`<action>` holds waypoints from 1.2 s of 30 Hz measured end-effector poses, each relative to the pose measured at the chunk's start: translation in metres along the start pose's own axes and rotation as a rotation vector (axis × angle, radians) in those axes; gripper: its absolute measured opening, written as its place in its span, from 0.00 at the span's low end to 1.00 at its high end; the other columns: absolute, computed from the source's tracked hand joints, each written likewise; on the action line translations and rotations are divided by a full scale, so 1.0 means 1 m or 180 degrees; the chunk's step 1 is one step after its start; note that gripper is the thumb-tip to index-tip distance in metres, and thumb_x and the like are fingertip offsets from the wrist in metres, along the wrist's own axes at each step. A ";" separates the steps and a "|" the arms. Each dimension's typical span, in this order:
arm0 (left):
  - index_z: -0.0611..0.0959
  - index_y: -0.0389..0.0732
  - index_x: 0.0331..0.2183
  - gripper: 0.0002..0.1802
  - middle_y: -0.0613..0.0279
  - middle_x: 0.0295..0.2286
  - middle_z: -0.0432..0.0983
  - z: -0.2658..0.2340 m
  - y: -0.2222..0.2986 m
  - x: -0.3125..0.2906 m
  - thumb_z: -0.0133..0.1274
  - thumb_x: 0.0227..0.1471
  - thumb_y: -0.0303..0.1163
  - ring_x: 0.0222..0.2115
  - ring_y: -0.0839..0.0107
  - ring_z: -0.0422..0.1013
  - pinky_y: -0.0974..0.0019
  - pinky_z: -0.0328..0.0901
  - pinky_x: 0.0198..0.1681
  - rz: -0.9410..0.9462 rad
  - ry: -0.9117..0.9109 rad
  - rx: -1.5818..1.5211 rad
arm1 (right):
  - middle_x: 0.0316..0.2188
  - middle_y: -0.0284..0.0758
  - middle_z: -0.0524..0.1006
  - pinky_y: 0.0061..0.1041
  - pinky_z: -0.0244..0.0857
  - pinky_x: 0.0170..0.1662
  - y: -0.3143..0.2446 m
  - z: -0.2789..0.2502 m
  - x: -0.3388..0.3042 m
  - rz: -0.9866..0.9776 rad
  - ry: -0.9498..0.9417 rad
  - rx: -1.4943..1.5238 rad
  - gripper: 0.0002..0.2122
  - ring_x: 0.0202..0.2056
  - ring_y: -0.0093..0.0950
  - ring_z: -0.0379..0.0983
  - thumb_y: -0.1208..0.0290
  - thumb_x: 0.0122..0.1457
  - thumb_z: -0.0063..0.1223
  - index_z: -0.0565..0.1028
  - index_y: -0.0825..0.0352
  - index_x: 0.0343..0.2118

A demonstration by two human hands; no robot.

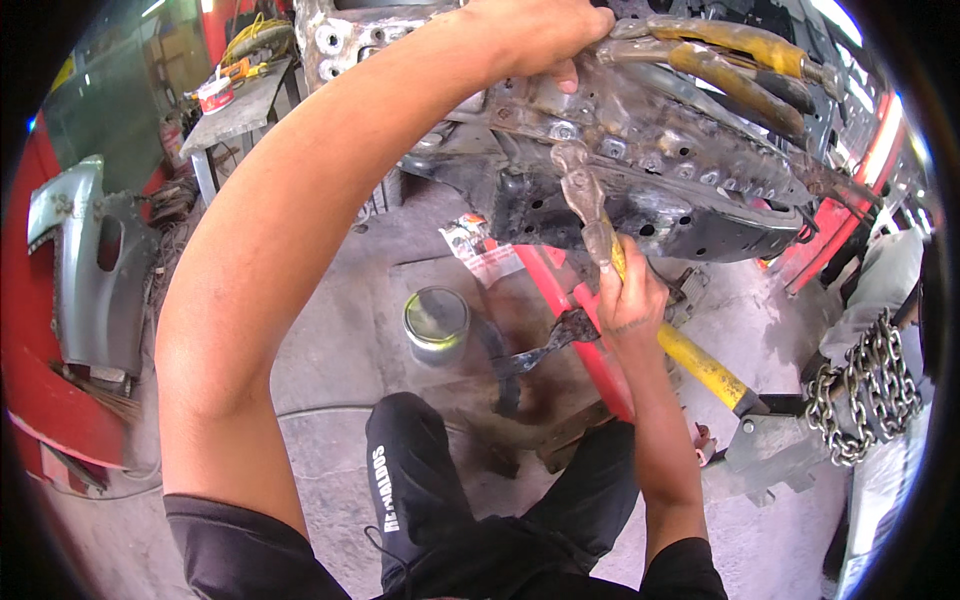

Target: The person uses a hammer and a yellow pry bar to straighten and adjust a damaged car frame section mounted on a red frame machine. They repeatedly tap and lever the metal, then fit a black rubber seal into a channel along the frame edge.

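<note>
My right hand point(633, 295) is wrapped round the yellow handle of a hammer point(585, 190). Its worn metal head points up and away, in front of a rusty, grey-brown car body section point(640, 125) with rows of spot-weld marks and holes. At the top, my left hand point(550, 42) reaches over the upper edge of this metal, its fingers curled and partly hidden. What it grips cannot be made out. Close to its fingertips are the jaws of what look like locking pliers point(740, 85), whose worn yellow handles extend to the right.
Below the metal stands a red support point(570, 320); a yellow bar point(705, 370) slants behind my right wrist. A paint can point(436, 325) is on the floor before my knees. Chain point(862, 395) hangs at right. Left are a grey fender point(95, 270) and a workbench point(235, 120).
</note>
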State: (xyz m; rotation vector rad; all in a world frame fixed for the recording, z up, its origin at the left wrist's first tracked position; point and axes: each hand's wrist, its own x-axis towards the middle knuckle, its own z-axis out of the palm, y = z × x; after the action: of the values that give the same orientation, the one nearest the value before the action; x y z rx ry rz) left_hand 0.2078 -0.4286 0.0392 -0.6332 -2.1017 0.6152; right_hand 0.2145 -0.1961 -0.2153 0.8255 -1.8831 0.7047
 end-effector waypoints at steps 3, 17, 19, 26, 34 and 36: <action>0.83 0.40 0.36 0.21 0.54 0.32 0.82 0.013 -0.003 -0.004 0.68 0.42 0.42 0.43 0.56 0.76 0.44 0.53 0.66 -0.0088 0.0048 -0.0185 | 0.32 0.53 0.80 0.45 0.71 0.33 0.007 0.003 0.023 0.0267 -0.0731 -0.0619 0.17 0.33 0.53 0.79 0.65 0.68 0.50 0.71 0.68 0.55; 0.84 0.44 0.32 0.21 0.60 0.29 0.82 0.009 -0.013 -0.005 0.69 0.40 0.48 0.39 0.59 0.77 0.53 0.62 0.49 0.0088 0.0076 -0.0469 | 0.28 0.50 0.80 0.46 0.71 0.34 -0.029 -0.014 0.047 0.0475 -0.1042 -0.0631 0.17 0.31 0.53 0.78 0.60 0.69 0.48 0.70 0.62 0.56; 0.84 0.43 0.34 0.20 0.58 0.32 0.82 0.008 -0.016 -0.004 0.68 0.43 0.46 0.42 0.58 0.77 0.49 0.60 0.57 0.0047 -0.0119 -0.0519 | 0.30 0.49 0.79 0.46 0.70 0.36 -0.037 -0.023 0.042 0.0549 -0.1244 -0.0349 0.20 0.31 0.52 0.78 0.61 0.69 0.47 0.67 0.59 0.62; 0.86 0.41 0.33 0.18 0.55 0.34 0.82 0.023 -0.037 -0.007 0.66 0.45 0.44 0.45 0.57 0.75 0.44 0.53 0.66 -0.0060 0.0082 -0.0206 | 0.23 0.38 0.70 0.40 0.68 0.25 -0.069 -0.028 0.051 -0.0747 -0.1118 -0.0737 0.27 0.21 0.40 0.73 0.68 0.63 0.56 0.67 0.53 0.66; 0.87 0.44 0.30 0.15 0.55 0.31 0.83 0.014 -0.031 -0.004 0.65 0.43 0.45 0.42 0.57 0.77 0.48 0.58 0.61 -0.0088 0.0042 -0.0071 | 0.25 0.44 0.76 0.46 0.70 0.28 -0.063 -0.001 0.084 0.0017 -0.1153 -0.0939 0.25 0.24 0.48 0.76 0.65 0.67 0.51 0.64 0.42 0.66; 0.87 0.43 0.29 0.16 0.55 0.31 0.83 0.018 -0.032 -0.008 0.65 0.43 0.45 0.41 0.57 0.77 0.49 0.59 0.60 -0.0109 0.0144 -0.0015 | 0.26 0.45 0.77 0.47 0.70 0.28 -0.069 -0.005 0.078 -0.0143 -0.1107 -0.0913 0.25 0.25 0.48 0.77 0.65 0.67 0.50 0.64 0.42 0.66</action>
State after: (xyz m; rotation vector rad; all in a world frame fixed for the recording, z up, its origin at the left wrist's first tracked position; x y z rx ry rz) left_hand 0.1905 -0.4619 0.0452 -0.6069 -2.0682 0.5719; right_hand 0.2447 -0.2542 -0.1340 0.8392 -2.2029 0.2617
